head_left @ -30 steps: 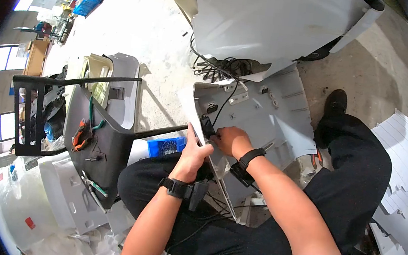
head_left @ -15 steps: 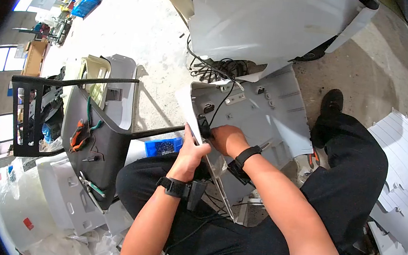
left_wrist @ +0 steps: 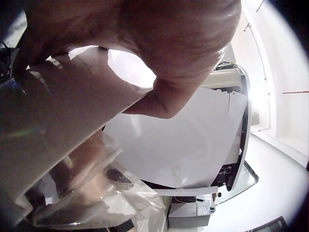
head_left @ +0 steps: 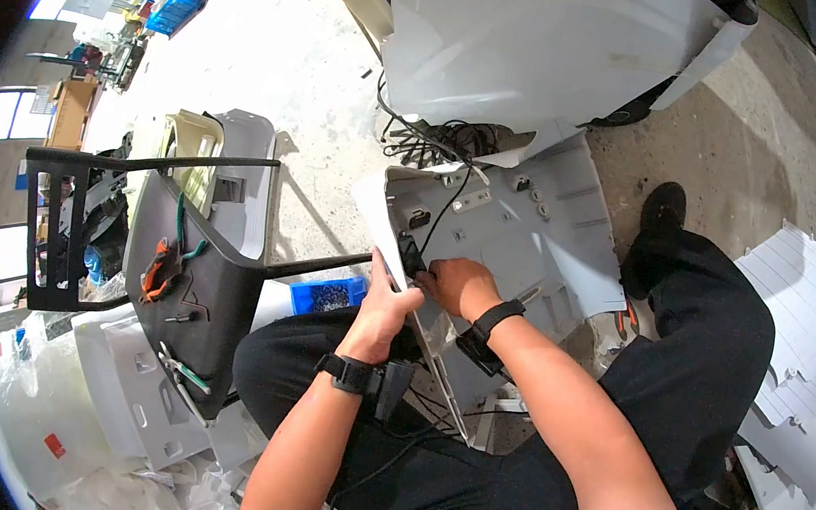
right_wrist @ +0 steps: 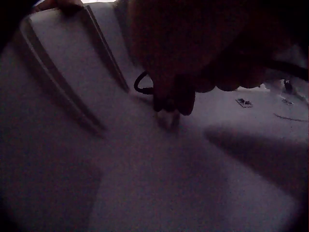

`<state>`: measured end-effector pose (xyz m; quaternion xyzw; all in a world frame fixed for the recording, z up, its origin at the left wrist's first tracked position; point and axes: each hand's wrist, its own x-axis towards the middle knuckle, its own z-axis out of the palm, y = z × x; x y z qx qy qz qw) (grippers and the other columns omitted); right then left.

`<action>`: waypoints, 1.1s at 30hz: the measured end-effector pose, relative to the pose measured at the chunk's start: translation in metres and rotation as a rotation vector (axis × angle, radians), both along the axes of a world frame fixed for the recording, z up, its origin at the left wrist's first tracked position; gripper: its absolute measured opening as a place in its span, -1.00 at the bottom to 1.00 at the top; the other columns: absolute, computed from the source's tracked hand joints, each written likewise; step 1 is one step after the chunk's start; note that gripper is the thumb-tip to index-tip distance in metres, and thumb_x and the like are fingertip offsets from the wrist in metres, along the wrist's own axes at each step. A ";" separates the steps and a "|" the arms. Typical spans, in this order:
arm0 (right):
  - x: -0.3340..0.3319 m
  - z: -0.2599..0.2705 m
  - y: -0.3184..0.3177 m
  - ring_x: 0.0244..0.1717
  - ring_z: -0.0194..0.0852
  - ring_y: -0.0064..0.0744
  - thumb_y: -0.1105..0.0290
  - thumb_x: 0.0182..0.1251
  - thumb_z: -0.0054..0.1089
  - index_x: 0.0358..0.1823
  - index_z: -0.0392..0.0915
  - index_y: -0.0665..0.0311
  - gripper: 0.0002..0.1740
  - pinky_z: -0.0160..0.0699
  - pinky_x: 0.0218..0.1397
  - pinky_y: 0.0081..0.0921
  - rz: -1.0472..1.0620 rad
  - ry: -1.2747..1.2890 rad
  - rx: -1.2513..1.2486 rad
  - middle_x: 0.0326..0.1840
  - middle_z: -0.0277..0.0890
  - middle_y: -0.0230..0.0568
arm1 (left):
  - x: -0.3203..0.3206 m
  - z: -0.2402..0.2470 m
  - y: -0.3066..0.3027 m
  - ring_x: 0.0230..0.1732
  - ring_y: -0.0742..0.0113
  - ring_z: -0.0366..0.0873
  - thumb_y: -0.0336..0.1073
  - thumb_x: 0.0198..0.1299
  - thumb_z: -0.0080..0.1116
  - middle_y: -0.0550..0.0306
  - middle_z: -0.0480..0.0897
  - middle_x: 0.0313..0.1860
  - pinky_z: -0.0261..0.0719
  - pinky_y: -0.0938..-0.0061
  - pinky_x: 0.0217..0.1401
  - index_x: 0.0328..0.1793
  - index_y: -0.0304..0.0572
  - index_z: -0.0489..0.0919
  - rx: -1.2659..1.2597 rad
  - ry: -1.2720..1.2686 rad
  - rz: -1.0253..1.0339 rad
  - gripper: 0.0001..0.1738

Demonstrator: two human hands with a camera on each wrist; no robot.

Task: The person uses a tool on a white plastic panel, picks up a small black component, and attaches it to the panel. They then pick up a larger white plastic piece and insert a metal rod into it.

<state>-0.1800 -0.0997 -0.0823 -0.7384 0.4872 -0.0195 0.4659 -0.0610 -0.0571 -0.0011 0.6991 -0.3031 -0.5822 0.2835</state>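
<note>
A large grey plastic shell [head_left: 572, 228] lies tilted between the person's legs, its white side wall [head_left: 377, 219] raised. The left hand [head_left: 384, 315] grips that wall's edge, thumb on one side and fingers on the other; the left wrist view shows the wall [left_wrist: 58, 125] close up. Inside the shell, the right hand [head_left: 462, 286] has its fingertips beside a small black part [head_left: 410, 252] on the wall. A black cable [head_left: 450, 204] runs down towards it. In the dark right wrist view, thumb and finger pinch a small pale piece [right_wrist: 167, 120], mostly hidden, near a cable loop [right_wrist: 143, 83].
At left, pliers with orange handles [head_left: 163, 270] and other tools rest on a dark grey chair-like piece [head_left: 204, 282]. A blue box [head_left: 328, 294] of small parts sits by the left knee. Ahead stands a big white panel [head_left: 542, 49]; coiled cables [head_left: 431, 140] lie below it.
The right hand shifts slightly at the black part, its wrist turning a little. The left hand keeps its hold on the wall. The head view sways slightly.
</note>
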 end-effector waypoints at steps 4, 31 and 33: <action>0.003 -0.009 0.003 -0.23 0.53 0.08 0.08 0.25 -0.01 -0.33 0.58 0.30 -0.61 0.49 -0.15 -0.12 -0.011 -0.053 -0.005 -0.32 0.57 0.06 | -0.001 0.000 0.001 -0.46 0.54 0.22 -0.42 -0.08 0.01 0.23 0.39 -0.28 0.19 0.66 -0.48 0.51 -0.20 -0.39 0.002 -0.009 0.030 0.07; 0.000 -0.006 0.002 -0.21 0.54 0.02 0.20 0.19 0.04 -0.24 0.57 0.18 -0.74 0.51 -0.14 -0.15 0.045 -0.007 -0.064 -0.29 0.58 -0.01 | -0.005 0.006 -0.001 -0.48 0.57 0.19 -0.43 -0.08 0.00 0.27 0.37 -0.31 0.16 0.66 -0.51 0.51 -0.16 -0.27 0.011 -0.004 0.040 0.02; 0.000 -0.006 0.002 -0.22 0.55 0.02 0.23 0.18 0.03 -0.27 0.58 0.18 -0.77 0.51 -0.16 -0.14 0.046 -0.001 -0.100 -0.30 0.58 -0.03 | -0.004 0.003 0.000 -0.48 0.57 0.19 -0.43 -0.08 0.00 0.27 0.37 -0.31 0.16 0.66 -0.51 0.51 -0.15 -0.27 0.006 -0.016 0.033 0.01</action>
